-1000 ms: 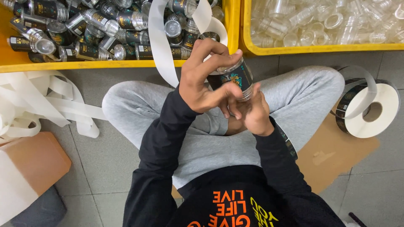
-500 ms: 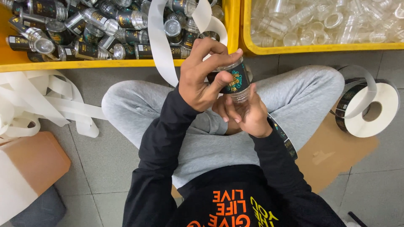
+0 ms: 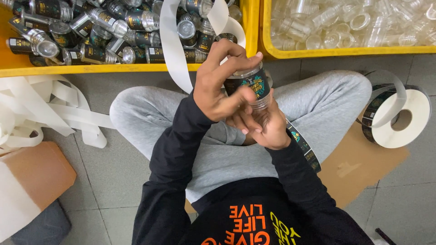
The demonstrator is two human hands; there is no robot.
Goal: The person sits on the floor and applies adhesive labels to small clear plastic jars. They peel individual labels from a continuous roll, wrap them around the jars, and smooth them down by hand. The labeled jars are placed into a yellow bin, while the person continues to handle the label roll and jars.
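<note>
I sit cross-legged in grey trousers and hold a small clear plastic bottle [image 3: 254, 86] over my lap. A dark label with coloured print wraps it. My left hand [image 3: 218, 86] grips the bottle from the top and left, thumb pressed on the label. My right hand [image 3: 265, 124] cups the bottle's lower end from below. A strip of dark labels on white backing [image 3: 304, 147] runs out from under my right wrist across my right thigh.
A yellow bin [image 3: 113, 68] at upper left holds several labelled bottles. A second yellow bin [image 3: 318, 53] at upper right holds clear unlabelled bottles. A label roll [image 3: 399, 118] lies at right on brown cardboard [image 3: 359, 168]. White backing tape [image 3: 36, 113] is piled at left beside a cardboard box [image 3: 32, 177].
The bottle has turned in my hands so more of the label faces up. My left thumb has slid across the label and my right hand has shifted under the bottle.
</note>
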